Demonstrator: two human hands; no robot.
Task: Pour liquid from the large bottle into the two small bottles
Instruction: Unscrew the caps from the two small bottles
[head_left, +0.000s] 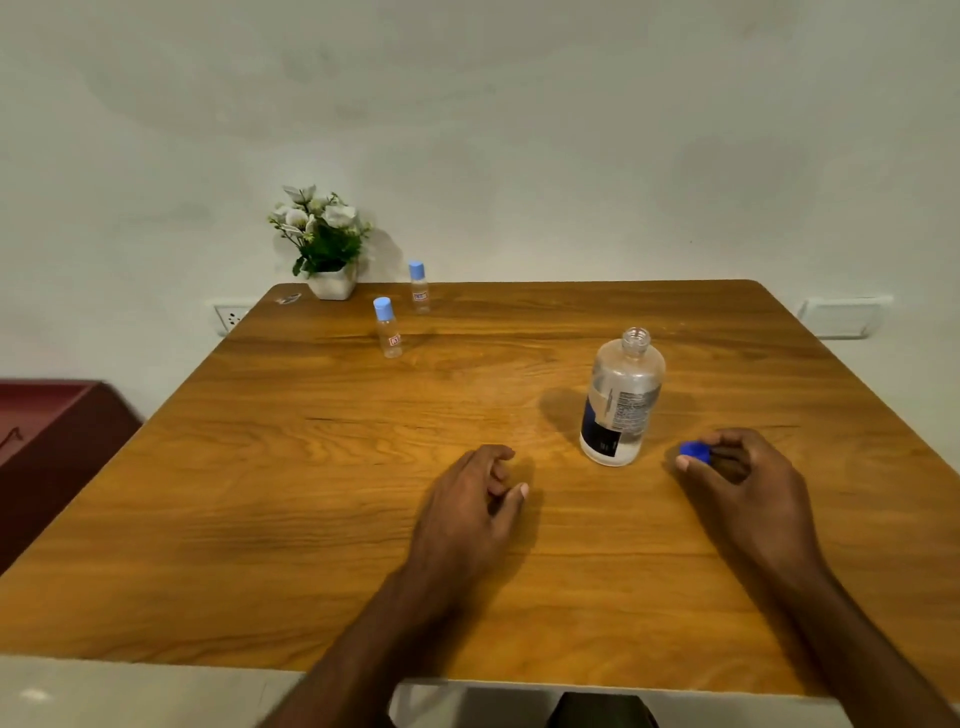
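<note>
The large clear bottle (621, 400) stands upright and uncapped on the wooden table (311, 467), right of centre, with clear liquid in its lower part. Its dark blue cap (695, 453) is pinched in the fingertips of my right hand (743, 483), just right of the bottle's base. My left hand (475, 499) rests on the table left of the bottle, fingers loosely curled and holding nothing. Two small clear bottles with light blue caps stand at the far left: one nearer (387, 327), one farther back (418, 287). Both are capped.
A white pot of white flowers (324, 244) sits at the table's back left corner against the wall. A small wrapper (288, 299) lies beside it. A dark red cabinet (47, 441) stands to the left of the table.
</note>
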